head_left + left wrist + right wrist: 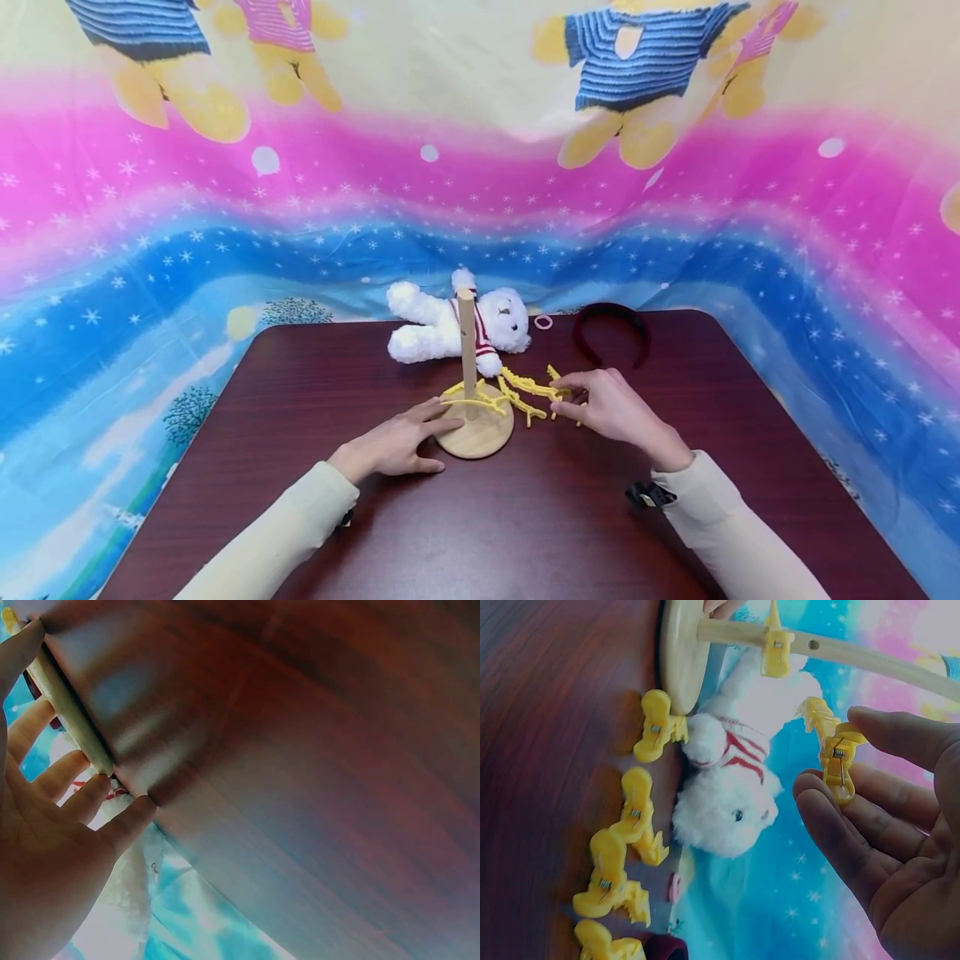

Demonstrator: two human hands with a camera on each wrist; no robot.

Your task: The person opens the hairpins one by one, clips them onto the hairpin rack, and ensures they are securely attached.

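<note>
My right hand [618, 404] pinches a yellow claw hair clip [838, 761] between thumb and fingers, holding it off the tabletop. To the left, my left hand [393, 442] lies with spread fingers touching the round base [483, 437] of a wooden stand. Its post [468, 350] rises upright from the base. Another yellow clip [777, 654] is at the post, low down; how it is attached cannot be told. Several more yellow clips [636, 814] lie on the table between the stand and my right hand. The left wrist view shows the base edge [71, 712] along my fingertips.
A white plush bear [431, 340] in a red-striped top lies on its back behind the stand. Farther right are a small pink ring [543, 322] and a dark red headband [579, 333]. A printed cloth hangs behind the dark brown table [480, 525].
</note>
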